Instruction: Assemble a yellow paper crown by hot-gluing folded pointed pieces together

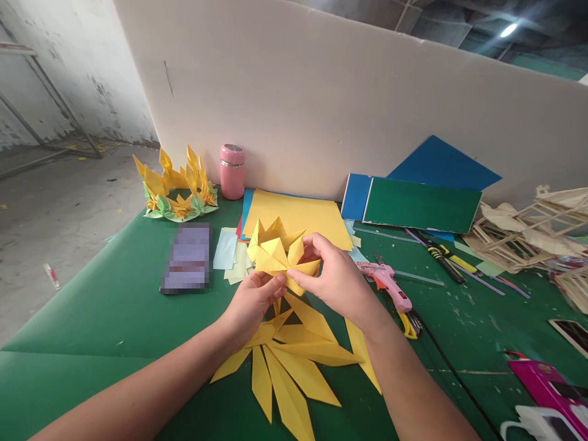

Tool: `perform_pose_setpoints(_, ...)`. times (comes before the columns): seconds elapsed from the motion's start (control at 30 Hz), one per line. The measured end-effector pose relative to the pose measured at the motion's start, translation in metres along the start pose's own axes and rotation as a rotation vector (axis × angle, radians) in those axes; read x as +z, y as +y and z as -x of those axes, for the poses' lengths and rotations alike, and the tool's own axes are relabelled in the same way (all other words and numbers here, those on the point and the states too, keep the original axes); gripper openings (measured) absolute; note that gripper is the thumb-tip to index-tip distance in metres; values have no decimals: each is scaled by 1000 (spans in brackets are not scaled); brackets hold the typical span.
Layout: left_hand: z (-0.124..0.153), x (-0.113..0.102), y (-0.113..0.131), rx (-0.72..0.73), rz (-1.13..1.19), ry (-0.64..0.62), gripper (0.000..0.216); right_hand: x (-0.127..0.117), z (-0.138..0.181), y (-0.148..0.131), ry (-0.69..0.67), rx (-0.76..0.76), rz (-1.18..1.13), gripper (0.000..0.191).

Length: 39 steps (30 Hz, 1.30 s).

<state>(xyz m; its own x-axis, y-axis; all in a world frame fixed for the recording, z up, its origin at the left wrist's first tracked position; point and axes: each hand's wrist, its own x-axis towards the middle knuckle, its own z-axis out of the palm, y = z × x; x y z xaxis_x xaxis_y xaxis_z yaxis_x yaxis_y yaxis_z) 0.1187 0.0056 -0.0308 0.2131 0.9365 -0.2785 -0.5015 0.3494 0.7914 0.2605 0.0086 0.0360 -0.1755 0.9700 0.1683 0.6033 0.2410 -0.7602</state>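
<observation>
Held up over the green table is a folded yellow paper flower (274, 251) with pointed petals. My left hand (257, 300) pinches its lower left edge between thumb and fingers. On the right side, my right hand (333, 278) grips a petal, with the thumb in front and the fingers partly hidden behind. Below both hands lies a larger spread of long yellow paper petals (294, 367), fanned out and joined near the top. A yellow paper strip (361, 352) lies partly under my right forearm.
A finished-looking paper crown (179, 190), a pink flask (233, 171) and a pixelated phone-like object (187, 257) stand or lie left. Yellow sheets (298, 214) are stacked behind. Right are a pink glue gun (388, 285), a utility knife (445, 260), a green board (422, 205) and wooden stick models (519, 226).
</observation>
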Motion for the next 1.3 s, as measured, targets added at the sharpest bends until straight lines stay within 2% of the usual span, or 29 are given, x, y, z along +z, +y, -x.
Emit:
perform_pose_setpoints(0.27,1,1,0,-27,26,14,29,4,2,1,8,30,108,32)
perform_pose_setpoints(0.57,3,1,0,-31,11,20,31,4,2,0,-22,56,57,38)
perform_pose_setpoints(0.8,1,-2,-1,-19,-27,1,29,0,-1,1,-72,21,7,21)
perform_pose_setpoints(1.3,-1,-3,0,17,-18,-69,29,2,-2,5,-24,-4,21,28)
